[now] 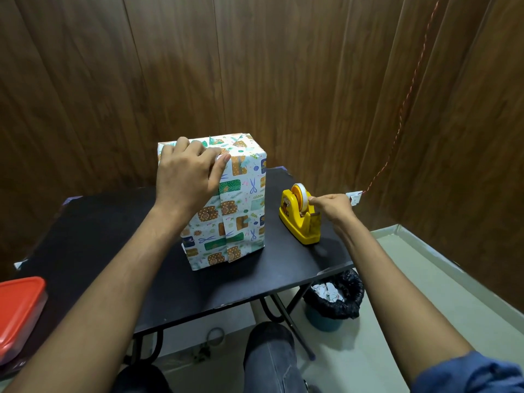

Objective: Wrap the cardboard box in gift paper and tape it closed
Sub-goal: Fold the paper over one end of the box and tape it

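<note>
The box [226,199] stands upright on the black table [113,236], already covered in gift paper on every side I can see. A lapped seam runs down the face towards the person, and it lies flat all the way to the bottom. So the wrapping itself looks mostly done.

The left hand [188,174] lies over the top near corner of the box, fingers curled down over the folded paper. It seems to be holding the top flaps shut. Just past its fingertips the folds on the top are creased but I cannot see tape on them.

The right hand [331,205] is at the yellow dispenser [300,219], to the right of the box. Its thumb and fingers are pinched together right at the roll [300,198], apparently on the tape end, though I cannot make out the strip itself.

What is left, I would say: pull and tear a piece, stick it over the top folds under the left fingers, then check the underside, which is hidden.
</note>
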